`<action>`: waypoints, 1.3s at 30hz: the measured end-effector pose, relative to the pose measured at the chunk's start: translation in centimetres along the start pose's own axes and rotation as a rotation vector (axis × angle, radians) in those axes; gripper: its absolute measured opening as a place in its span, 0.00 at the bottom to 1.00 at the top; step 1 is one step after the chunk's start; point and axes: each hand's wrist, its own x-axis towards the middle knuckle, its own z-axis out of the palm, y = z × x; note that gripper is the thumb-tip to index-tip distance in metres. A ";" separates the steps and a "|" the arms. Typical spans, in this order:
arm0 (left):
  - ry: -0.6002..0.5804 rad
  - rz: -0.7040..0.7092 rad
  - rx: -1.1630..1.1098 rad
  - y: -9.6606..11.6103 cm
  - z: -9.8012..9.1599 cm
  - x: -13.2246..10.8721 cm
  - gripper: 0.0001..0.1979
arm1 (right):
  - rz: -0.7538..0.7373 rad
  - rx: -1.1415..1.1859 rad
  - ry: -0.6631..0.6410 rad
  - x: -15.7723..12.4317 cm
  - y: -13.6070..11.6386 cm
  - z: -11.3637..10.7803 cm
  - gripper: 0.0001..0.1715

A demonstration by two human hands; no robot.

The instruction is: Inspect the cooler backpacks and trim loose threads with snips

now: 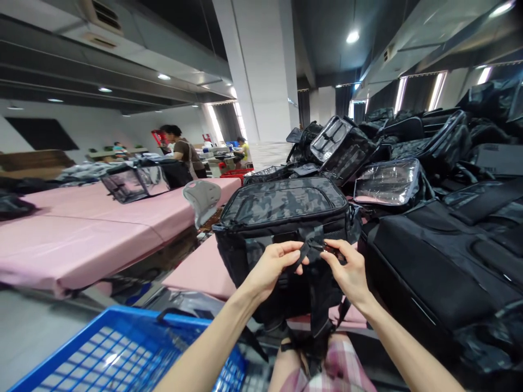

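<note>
Black strap (303, 256) sits between the two hands, in front of the near side of the camo bag (290, 198). Key relation: the strap's short visible run slants from upper right, near the middle of the gap, down left into the left hand (281, 257); the right hand (350, 268) is just beside its upper end. Hands about level, facing each other, fingertips near but apart. Left is the nearer one, being on the strap itself.

Left grip: thumb and fingers pinched together on the strap, no slack visible. Right grip: thumb and forefinger nearly closed on a small dark piece (333, 249); strap end or buckle, can't tell, too dark. Whether the two pieces join in the middle, also can't tell.

Bag stands on the pink counter (204, 275), straight ahead of the person, wider across than deep in view, camo panel up. Wide webbing (319, 305) hangs down its front, below the gap between the hands. Big black bag (420, 272) close on the right, past the right forearm. Blue basket (134, 314) low on the left, beyond the left forearm.
</note>
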 end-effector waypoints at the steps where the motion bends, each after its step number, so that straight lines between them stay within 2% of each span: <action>1: 0.004 -0.005 -0.015 -0.1 -0.1 -0.1 0.15 | -0.024 -0.002 -0.001 0.3 -0.2 0.2 0.10; 8: -0.070 -0.019 -0.109 -0.5 -1.0 0.0 0.13 | -0.007 0.053 0.017 0.3 -0.1 1.1 0.09; 13: -0.100 -0.038 -0.116 -0.4 -1.0 -0.2 0.13 | -0.059 0.064 0.020 0.5 -0.4 1.6 0.07; 17: -0.087 -0.061 -0.113 -0.4 -1.2 -0.4 0.15 | 0.011 0.074 0.072 0.4 -0.3 1.6 0.08; 22: -0.102 -0.088 -0.106 -0.3 -1.5 -0.4 0.13 | -0.022 0.069 -0.010 0.2 -0.7 1.8 0.09; 24: -0.096 -0.121 -0.091 -0.5 -1.7 -0.3 0.13 | 0.029 0.099 -0.019 0.3 -0.7 1.8 0.08; 27: -0.018 -0.176 -0.101 -0.9 -1.8 -0.3 0.15 | 0.132 0.112 0.010 0.4 -0.3 1.4 0.08; 29: 0.075 -0.130 -0.139 -1.3 -1.5 -0.5 0.14 | 0.126 0.073 0.036 0.2 0.0 0.9 0.10; 32: 0.223 0.011 -0.196 -1.9 -0.7 -0.7 0.12 | -0.002 -0.010 0.042 -0.2 -0.1 0.2 0.10; 35: 0.312 0.094 -0.193 -2.3 0.3 -0.5 0.12 | -0.189 -0.107 -0.009 -0.4 -1.2 0.0 0.09; 37: 0.350 0.150 -0.126 -2.5 0.7 -0.2 0.10 | -0.279 -0.196 -0.045 -0.2 -2.0 0.1 0.10; 39: 0.385 0.231 0.034 -2.7 0.9 0.0 0.07 | -0.315 -0.286 -0.075 0.1 -2.6 0.2 0.09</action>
